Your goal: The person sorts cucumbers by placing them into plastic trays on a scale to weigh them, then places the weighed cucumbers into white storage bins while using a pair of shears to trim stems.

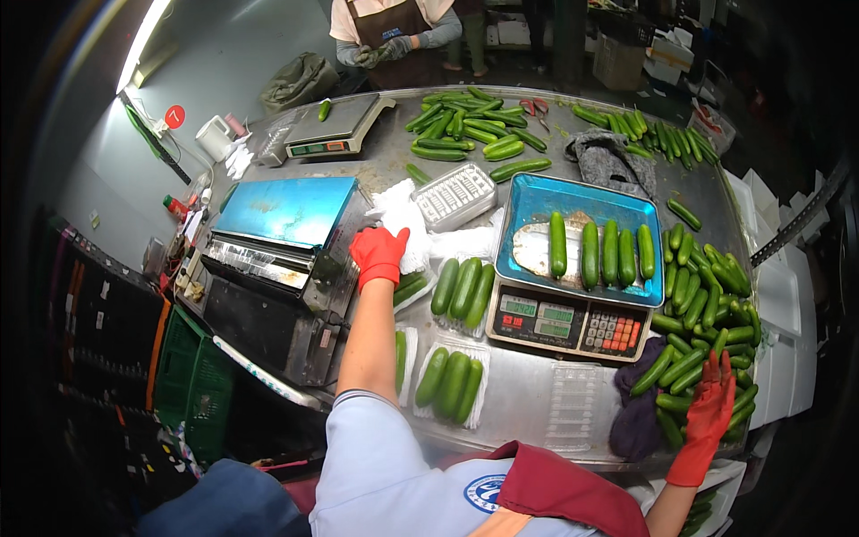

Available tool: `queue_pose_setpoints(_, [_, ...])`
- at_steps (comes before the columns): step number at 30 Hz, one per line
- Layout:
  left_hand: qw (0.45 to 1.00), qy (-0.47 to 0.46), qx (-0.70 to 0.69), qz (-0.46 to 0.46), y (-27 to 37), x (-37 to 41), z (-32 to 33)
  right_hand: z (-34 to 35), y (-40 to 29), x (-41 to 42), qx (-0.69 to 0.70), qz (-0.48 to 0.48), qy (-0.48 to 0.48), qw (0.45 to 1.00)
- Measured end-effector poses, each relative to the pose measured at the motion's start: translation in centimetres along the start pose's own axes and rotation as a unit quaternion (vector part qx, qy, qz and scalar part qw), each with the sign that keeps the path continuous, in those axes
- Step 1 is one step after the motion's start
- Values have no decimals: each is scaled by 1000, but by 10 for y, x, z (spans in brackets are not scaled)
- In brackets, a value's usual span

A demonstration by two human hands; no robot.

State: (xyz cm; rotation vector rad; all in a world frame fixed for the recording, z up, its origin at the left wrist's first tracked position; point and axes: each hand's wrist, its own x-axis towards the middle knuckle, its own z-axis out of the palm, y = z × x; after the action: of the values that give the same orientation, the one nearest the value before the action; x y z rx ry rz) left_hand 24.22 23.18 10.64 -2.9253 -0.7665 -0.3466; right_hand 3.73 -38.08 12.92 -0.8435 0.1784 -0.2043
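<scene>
My left hand [379, 256], in a red rubber glove, reaches to the near left edge of a heap of white liner sheets [406, 218]. Its thumb touches the heap; the fingers are bent down and their tips are hidden. In a matching glove, my right hand [711, 403] has its fingers extended beside a large pile of cucumbers [698, 295], with nothing in its grip. Several cucumbers lie side by side in the blue pan [520, 191] of a digital scale [567, 319]. Cucumbers in groups of three rest on white-lined trays [451, 386] between my arms.
An empty clear plastic tray [572, 406] lies near the front edge. Stacked clear trays [458, 194] stand behind the liners. At left is a blue-topped wrapping machine [285, 208]. Red-handled scissors [537, 109] and another scale [339, 124] lie farther back. A person [396, 40] stands opposite.
</scene>
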Motion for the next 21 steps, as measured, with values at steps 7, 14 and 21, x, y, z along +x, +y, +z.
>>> queue_pose_setpoints(7, [933, 71, -344, -75, -15, -2, 1, 37, 29, -16, -91, 79, 8, 993])
queue_pose_setpoints(14, [774, 204, -592, 94, 49, -67, -68, 94, 59, -25, -205, 146, -91, 964])
queue_pose_setpoints(21, [599, -17, -742, 299, 141, -238, -101, 160, 123, -19, -224, 197, -156, 942])
